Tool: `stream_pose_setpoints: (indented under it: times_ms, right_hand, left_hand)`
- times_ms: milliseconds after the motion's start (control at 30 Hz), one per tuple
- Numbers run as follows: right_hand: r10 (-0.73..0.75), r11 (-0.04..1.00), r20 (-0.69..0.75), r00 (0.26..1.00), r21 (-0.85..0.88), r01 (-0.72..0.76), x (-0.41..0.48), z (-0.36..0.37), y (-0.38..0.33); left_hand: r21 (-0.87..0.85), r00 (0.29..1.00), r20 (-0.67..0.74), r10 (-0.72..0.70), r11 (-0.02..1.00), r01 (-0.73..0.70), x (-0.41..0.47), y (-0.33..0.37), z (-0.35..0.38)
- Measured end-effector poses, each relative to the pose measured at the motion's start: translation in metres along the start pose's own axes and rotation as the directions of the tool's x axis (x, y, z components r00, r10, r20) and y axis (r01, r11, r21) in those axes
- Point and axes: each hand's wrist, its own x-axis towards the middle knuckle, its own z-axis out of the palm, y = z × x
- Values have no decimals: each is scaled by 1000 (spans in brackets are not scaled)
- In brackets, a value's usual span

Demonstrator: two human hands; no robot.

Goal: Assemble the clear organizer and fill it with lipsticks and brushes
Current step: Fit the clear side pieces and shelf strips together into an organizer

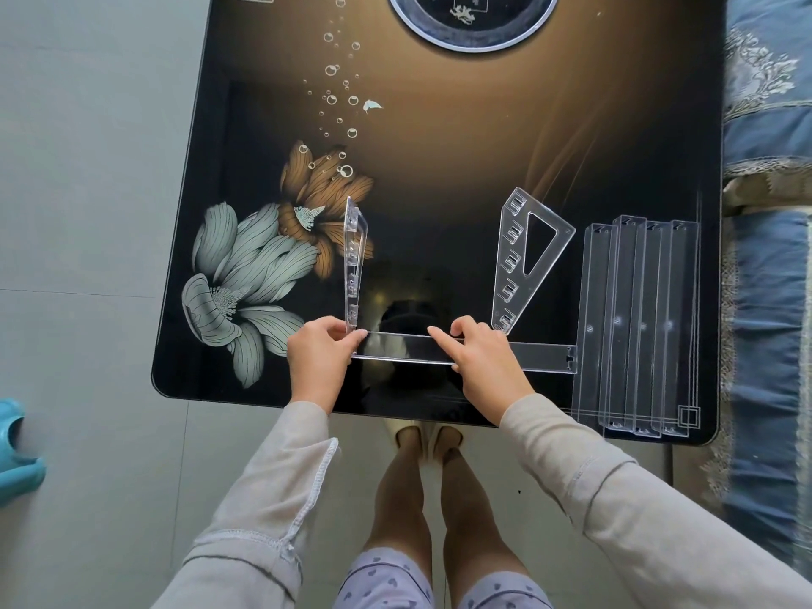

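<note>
A long clear shelf strip point(408, 350) lies crosswise near the table's front edge. My left hand point(318, 360) pinches its left end, where a clear side panel point(354, 261) stands upright on edge and meets the strip. My right hand point(485, 360) grips the strip near its middle, forefinger stretched along its top. A second clear side panel point(525, 257), triangular with a cut-out and a row of slots, lies flat just beyond my right hand. Several more clear strips point(641, 327) lie side by side at the right. No lipsticks or brushes are in view.
The dark glass table point(439, 160) carries a flower print at the left and a round silver-rimmed inset point(472, 41) at the far edge. A blue patterned sofa point(769, 257) borders the right side. A teal object point(15, 450) sits on the floor at left.
</note>
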Motion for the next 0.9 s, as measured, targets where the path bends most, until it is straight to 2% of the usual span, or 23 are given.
stream_pose_setpoints:
  times_ms: [67,233,400,467,533,567,600,633,667,733,800,900]
  right_hand:
    - [7,1000,-10,1000,4,-7,-3,1,-3]
    - [-11,1000,-1,1000,26,11,1,1,-20]
    - [-56,997,-19,998,44,56,3,2,-31]
    - [-67,997,-36,997,31,68,3,5,-30]
    - [-67,998,-50,996,17,68,3,9,-28]
    - [-67,997,-59,996,22,68,3,11,-27]
    - [-70,997,-71,995,26,72,4,12,-26]
    - [-76,996,-89,993,28,79,4,12,-24]
    - [-82,996,-115,990,33,86,3,12,-22]
    - [-81,990,-156,985,105,98,0,10,-18]
    - [-68,965,-143,987,242,101,-5,6,-13]
    - [25,908,-193,981,414,59,-15,-4,2]
  left_hand:
    - [-26,999,-11,-37,999,37,-2,-5,0]
    - [133,986,-166,-9,991,32,-8,-13,-1]
    - [93,977,-212,-25,995,46,-10,-17,-10]
    - [145,954,-289,82,989,-41,-17,-17,-13]
    - [351,852,-357,383,900,-257,-28,-17,-11]
    - [452,777,-310,548,804,-387,-34,-16,-8]
    - [521,711,-206,673,690,-503,-39,-13,-2]
    - [561,665,-78,743,584,-587,-43,-11,5]
    - [582,650,45,759,509,-634,-46,-7,13]
    - [593,686,212,697,466,-657,-49,2,28]
    - [586,705,274,654,467,-662,-48,9,38]
    - [587,681,327,655,424,-690,-41,14,45]
